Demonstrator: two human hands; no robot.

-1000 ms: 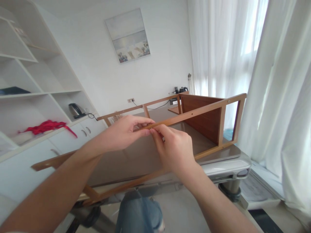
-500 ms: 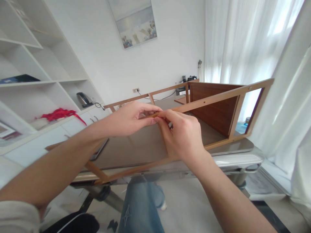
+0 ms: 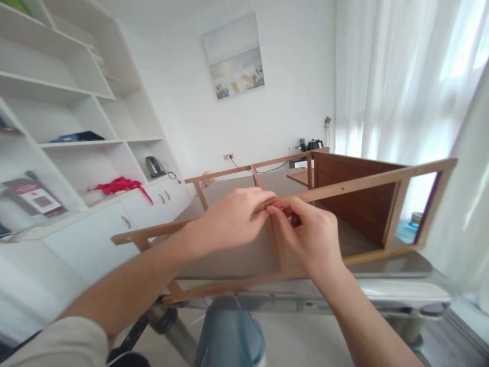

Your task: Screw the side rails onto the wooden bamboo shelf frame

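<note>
A long wooden frame (image 3: pixel 367 180) lies on its side on the table, its upper rail running across in front of me. My left hand (image 3: pixel 233 219) is closed around that rail near its middle, thumb toward me. Right beside it, my right hand (image 3: pixel 315 234) is closed in a pinch at the rail, fingertips touching or nearly touching the left thumb. Whatever is between the right fingertips is too small or hidden to make out. An upright bar (image 3: pixel 280 250) of the frame drops below the hands. A brown panel (image 3: pixel 351 196) fills the frame's right end.
Beneath the frame is a grey tabletop (image 3: pixel 237 257) with a metal edge. White shelves (image 3: pixel 82 145) on the left hold a kettle (image 3: pixel 154 167) and red cloth (image 3: pixel 120 186). A flat wooden board (image 3: pixel 301 177) lies at the back. White curtains (image 3: pixel 389 76) hang on the right.
The camera view has shifted, so everything appears lower and further right. Both hands stay at the rail; the left fingers now look more closed around it.
</note>
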